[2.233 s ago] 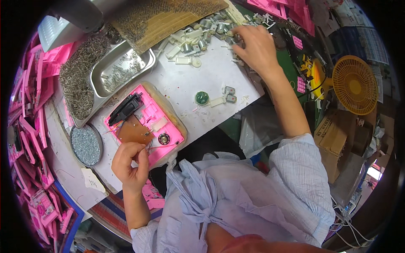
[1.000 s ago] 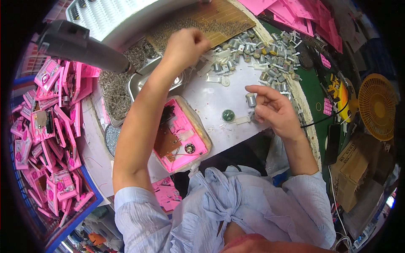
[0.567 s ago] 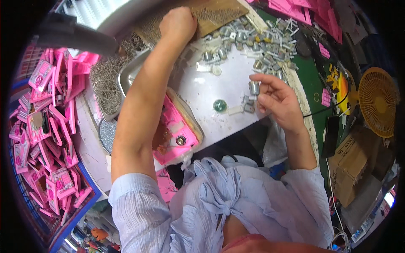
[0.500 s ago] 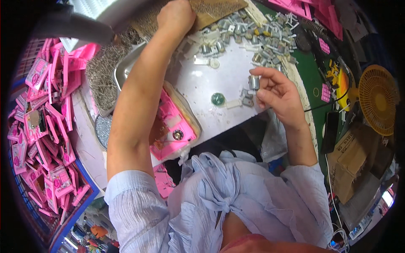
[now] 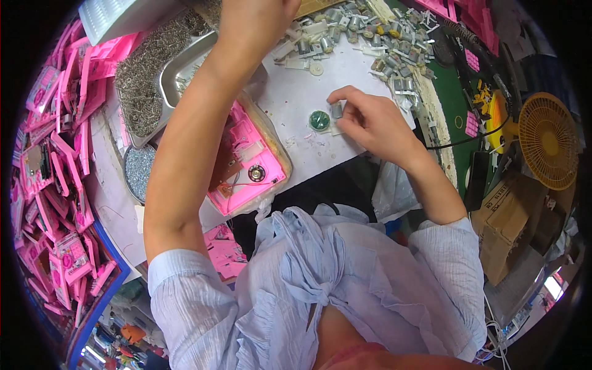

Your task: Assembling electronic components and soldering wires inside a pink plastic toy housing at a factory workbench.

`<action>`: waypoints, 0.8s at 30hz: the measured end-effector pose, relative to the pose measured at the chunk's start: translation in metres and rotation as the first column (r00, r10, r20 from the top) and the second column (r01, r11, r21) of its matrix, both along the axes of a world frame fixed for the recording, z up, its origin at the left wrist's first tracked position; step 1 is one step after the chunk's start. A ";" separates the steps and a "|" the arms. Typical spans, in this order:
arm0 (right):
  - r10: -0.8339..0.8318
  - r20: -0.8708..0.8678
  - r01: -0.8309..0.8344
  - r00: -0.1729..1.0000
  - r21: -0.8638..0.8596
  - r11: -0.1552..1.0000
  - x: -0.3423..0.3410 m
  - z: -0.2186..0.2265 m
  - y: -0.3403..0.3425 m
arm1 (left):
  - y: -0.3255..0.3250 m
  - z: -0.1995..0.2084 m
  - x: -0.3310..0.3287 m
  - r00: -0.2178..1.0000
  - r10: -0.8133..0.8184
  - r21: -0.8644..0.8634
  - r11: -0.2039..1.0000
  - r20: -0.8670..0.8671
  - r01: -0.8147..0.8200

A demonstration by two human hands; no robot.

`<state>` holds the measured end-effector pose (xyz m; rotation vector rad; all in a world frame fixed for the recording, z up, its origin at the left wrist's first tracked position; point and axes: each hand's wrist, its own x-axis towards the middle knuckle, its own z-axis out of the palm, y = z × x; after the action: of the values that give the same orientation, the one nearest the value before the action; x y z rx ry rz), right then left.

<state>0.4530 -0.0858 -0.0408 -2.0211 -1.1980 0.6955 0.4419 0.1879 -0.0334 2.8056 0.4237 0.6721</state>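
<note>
My left hand (image 5: 262, 15) reaches to the far edge of the picture, over the brown board with small metal parts; its fingers are cut off from view. Between the thumb and fingers of my right hand (image 5: 376, 121) is a small silver motor (image 5: 337, 110). Just left of that motor, a round green disc (image 5: 319, 120) lies on the white tabletop (image 5: 290, 111). Many more small motors with white plastic pieces form a heap (image 5: 370, 46) at the far right of the table. Under my left forearm sits an open pink casing (image 5: 256, 151) with a round speaker.
A tray of screws (image 5: 145, 80) and a metal pan (image 5: 169, 83) stand left of my left arm, with a round tin of small grey parts (image 5: 139, 169) nearer. A blue-rimmed crate (image 5: 117, 259) holds pink casings. At right are a yellow fan (image 5: 549, 142) and a cardboard box (image 5: 505, 228).
My right hand has moved left with the motor, close to the green disc. My left hand has gone farther away, partly out of the picture. The whole view has shifted slightly.
</note>
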 end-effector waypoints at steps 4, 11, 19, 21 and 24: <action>0.116 0.159 -0.116 0.981 -0.004 0.993 -0.002 -0.010 0.011 | -0.030 0.039 -0.083 0.967 -0.063 -0.442 0.881 0.245 0.169; 0.279 0.481 -0.268 0.832 -0.093 0.959 -0.009 -0.012 0.021 | -0.074 0.020 -0.215 0.999 -0.039 -0.866 0.497 0.038 0.052; 0.113 -0.301 -0.133 0.947 -0.047 0.990 -0.017 0.021 0.019 | -0.124 -0.003 -0.248 0.985 0.126 -0.914 0.401 0.113 0.054; 0.093 -0.640 -0.055 0.763 0.078 0.995 -0.040 0.023 0.021 | -0.131 -0.009 -0.247 0.978 0.160 -0.909 0.413 0.136 0.059; 0.107 -0.836 -0.003 0.538 0.124 0.992 -0.067 0.011 0.030 | -0.134 -0.011 -0.246 0.966 0.217 -0.934 0.351 0.144 0.061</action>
<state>0.3864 -0.0558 -0.0296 -1.2273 -0.6601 1.4003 0.1960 0.0537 -0.0443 1.5468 0.6373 0.5165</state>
